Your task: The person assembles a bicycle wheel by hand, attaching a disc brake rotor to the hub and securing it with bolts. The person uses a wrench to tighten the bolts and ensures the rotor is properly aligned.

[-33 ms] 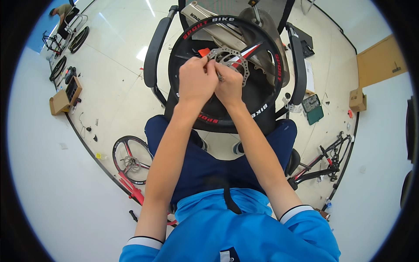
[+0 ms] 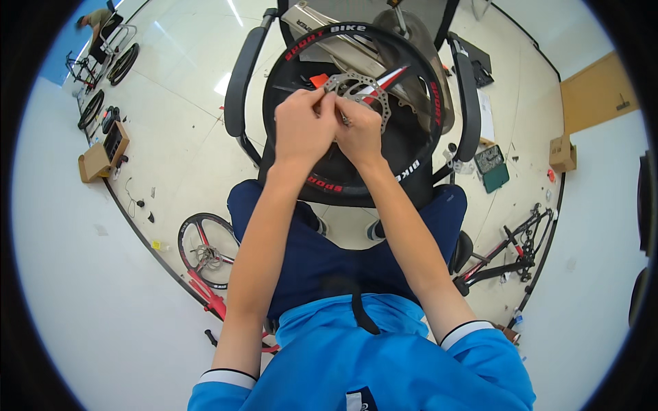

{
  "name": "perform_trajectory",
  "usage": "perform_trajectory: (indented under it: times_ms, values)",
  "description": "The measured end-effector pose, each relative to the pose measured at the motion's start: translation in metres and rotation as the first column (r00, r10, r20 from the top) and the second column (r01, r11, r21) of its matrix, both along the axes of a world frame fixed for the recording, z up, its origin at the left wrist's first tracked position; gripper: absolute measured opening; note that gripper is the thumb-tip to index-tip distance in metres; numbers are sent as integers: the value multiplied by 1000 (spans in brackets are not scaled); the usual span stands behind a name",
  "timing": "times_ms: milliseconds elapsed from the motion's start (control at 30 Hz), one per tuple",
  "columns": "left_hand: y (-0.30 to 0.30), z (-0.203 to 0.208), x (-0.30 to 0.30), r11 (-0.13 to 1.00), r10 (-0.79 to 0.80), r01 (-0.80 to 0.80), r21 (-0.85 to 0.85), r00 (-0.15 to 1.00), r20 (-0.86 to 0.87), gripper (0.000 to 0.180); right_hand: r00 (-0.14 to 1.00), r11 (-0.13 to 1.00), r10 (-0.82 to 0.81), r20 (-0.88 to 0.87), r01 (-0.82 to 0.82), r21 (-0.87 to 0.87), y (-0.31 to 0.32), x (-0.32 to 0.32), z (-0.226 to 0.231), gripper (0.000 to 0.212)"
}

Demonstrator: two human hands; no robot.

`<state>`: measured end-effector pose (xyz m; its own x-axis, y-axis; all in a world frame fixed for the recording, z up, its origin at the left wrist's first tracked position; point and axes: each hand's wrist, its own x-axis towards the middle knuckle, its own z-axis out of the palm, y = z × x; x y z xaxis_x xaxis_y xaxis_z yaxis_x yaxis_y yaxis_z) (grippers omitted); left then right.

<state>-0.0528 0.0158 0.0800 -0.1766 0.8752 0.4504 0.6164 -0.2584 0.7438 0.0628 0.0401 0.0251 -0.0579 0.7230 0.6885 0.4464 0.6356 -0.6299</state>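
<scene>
A black bicycle wheel point(image 2: 436, 103) with red and white spoke accents lies on the seat of an office chair in front of me. At its hub sits a silver disc brake rotor point(image 2: 385, 109), partly covered by my hands. My left hand point(image 2: 301, 129) is closed over the rotor's near left part, its fingertips pinched together at the hub. Right against it, my right hand point(image 2: 360, 131) is also closed, thumb and fingers pressed in at the same spot. A small dark metal bit shows by the right fingers; what either hand grips is hidden.
Black armrests point(image 2: 245, 82) flank the wheel. Beyond it, metallic parts point(image 2: 336, 48) lie on the chair. Another wheel point(image 2: 204, 252) and a red frame point(image 2: 205, 291) lie at left, a black-red frame point(image 2: 507, 257) at right. A green toolbox point(image 2: 495, 177) lies open on the floor. Far left, a person point(image 2: 101, 24) bends.
My left hand has shifted very slightly left. Both hands stay closed at the hub, and the wheel is almost unmoved in view.
</scene>
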Motion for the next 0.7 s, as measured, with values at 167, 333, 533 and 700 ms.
perform_trajectory:
  times_ms: [167, 333, 533, 700]
  values:
    - [-47, -12, -9, 994, 4, 44, -101, 901, 433, 28, 949, 992, -71, -308, 34, -123, -36, 46, 27, 11]
    - [-46, -85, 3, 962, 168, -30, -271, 848, 503, 25, 860, 780, -277, -429, -60, -623, -23, 125, -39, 19]
    - [-20, -130, 16, 964, 238, -160, -211, 870, 431, 24, 921, 796, -276, -276, 58, -603, 24, 91, -46, 42]
    - [-29, -180, -12, 845, 511, -531, -67, 838, -189, 59, 966, 839, -220, -132, 119, -530, 48, 57, -28, 50]
